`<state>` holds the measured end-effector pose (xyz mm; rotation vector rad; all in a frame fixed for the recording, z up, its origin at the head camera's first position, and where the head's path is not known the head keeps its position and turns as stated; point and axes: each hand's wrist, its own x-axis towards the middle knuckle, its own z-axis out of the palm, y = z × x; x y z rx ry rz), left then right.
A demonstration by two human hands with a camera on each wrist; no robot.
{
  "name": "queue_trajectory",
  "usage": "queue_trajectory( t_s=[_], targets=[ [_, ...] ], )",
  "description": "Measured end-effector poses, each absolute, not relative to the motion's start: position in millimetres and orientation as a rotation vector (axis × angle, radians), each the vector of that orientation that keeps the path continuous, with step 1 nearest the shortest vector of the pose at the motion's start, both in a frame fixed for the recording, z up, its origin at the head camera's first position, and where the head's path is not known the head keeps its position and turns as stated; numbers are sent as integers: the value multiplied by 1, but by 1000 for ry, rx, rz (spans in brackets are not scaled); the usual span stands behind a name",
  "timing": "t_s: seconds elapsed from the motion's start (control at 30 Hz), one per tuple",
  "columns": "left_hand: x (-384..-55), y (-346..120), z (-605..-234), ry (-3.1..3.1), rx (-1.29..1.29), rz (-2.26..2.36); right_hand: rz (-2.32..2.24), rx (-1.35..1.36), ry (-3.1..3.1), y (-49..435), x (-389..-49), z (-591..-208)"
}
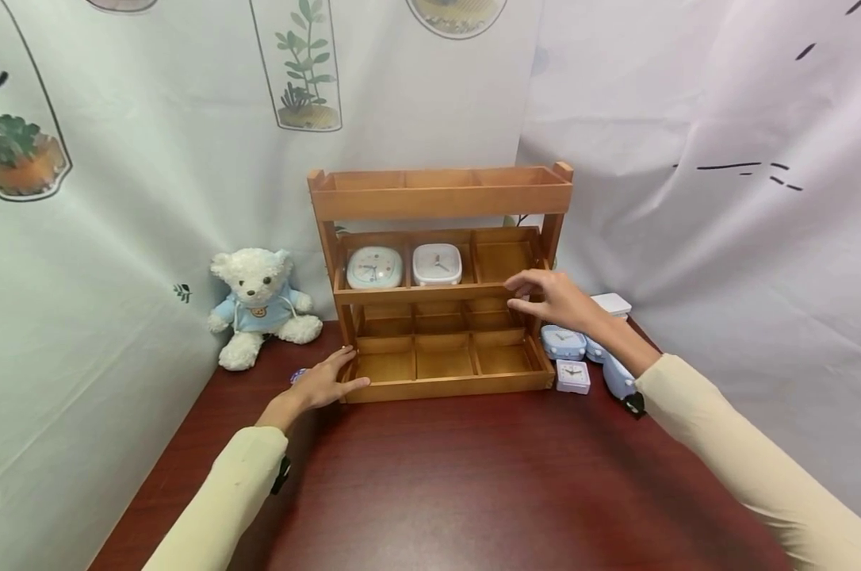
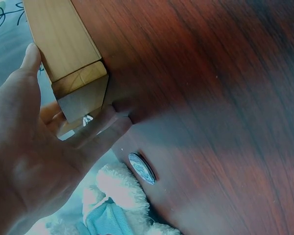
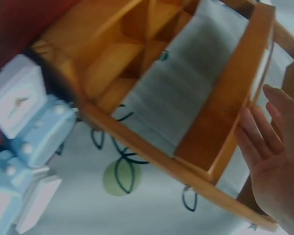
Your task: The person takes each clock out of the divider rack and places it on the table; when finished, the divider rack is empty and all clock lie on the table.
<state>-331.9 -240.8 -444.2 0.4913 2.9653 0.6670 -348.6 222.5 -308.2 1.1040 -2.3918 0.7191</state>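
Note:
A wooden rack (image 1: 441, 203) with divided tiers stands on the table. In its middle tier sit a pale green-rimmed alarm clock (image 1: 375, 268) at left and a white alarm clock (image 1: 438, 264) in the centre compartment. My left hand (image 1: 319, 382) is at the rack's lower left corner, fingers spread along its side and thumb toward the front; the left wrist view shows the hand (image 2: 34, 152) beside the wooden end. My right hand (image 1: 562, 301), empty and with loosely bent fingers, is by the right end of the middle tier, fingertips right at its front board in the right wrist view.
Right of the rack are a small pale square clock (image 1: 572, 377), a blue alarm clock (image 1: 564, 342), more blue clocks and a white box (image 1: 612, 304). A white teddy bear (image 1: 255, 305) sits at left, near a small patterned disc (image 2: 142, 169). Printed cloth walls surround the table.

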Motion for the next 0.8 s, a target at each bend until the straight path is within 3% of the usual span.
queue_trajectory(
  t_s=[0.8],
  targets=[
    [-333, -241, -444, 2975, 467, 655, 639, 1081, -2568, 127, -414, -270]
  ],
)
